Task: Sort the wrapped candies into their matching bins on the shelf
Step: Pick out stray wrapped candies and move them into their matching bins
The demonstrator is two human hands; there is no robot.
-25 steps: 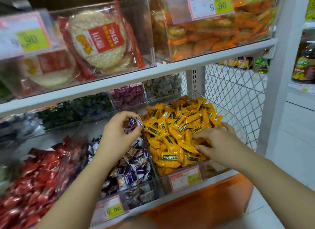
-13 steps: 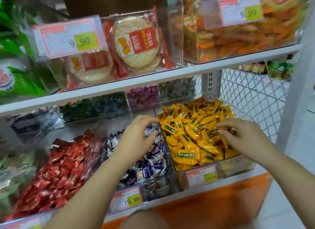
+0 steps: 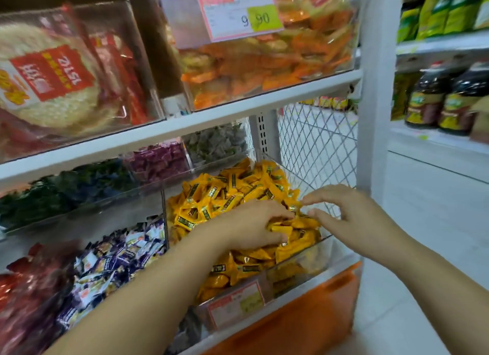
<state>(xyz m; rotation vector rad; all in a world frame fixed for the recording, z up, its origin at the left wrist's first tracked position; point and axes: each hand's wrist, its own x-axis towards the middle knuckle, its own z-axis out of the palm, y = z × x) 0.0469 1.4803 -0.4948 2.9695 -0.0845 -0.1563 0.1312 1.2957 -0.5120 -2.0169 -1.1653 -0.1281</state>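
A clear bin (image 3: 299, 268) at the right end of the lower shelf is heaped with yellow wrapped candies (image 3: 225, 193). My left hand (image 3: 248, 227) lies palm down on that heap, with fingers and thumb curled around a few yellow candies. My right hand (image 3: 352, 222) hovers at the heap's right edge with fingers spread, its fingertips just touching the wrappers. Left of the yellow bin sits a bin of purple-and-white candies (image 3: 119, 257), and further left a bin of red candies (image 3: 31, 288), blurred.
Behind stand smaller bins of purple (image 3: 158, 161), grey-green (image 3: 214, 143) and dark green-blue candies (image 3: 66, 188). The upper shelf carries rice cracker packs (image 3: 53, 77) and an orange snack bin (image 3: 264, 58). Wire mesh (image 3: 317, 148) and a white post (image 3: 375, 90) close the right side. Bottles (image 3: 444, 98) stand beyond.
My left hand has moved right, from the purple-and-white bin onto the yellow heap. My right hand stays at the heap's right edge, fingers more spread. The view has moved closer.
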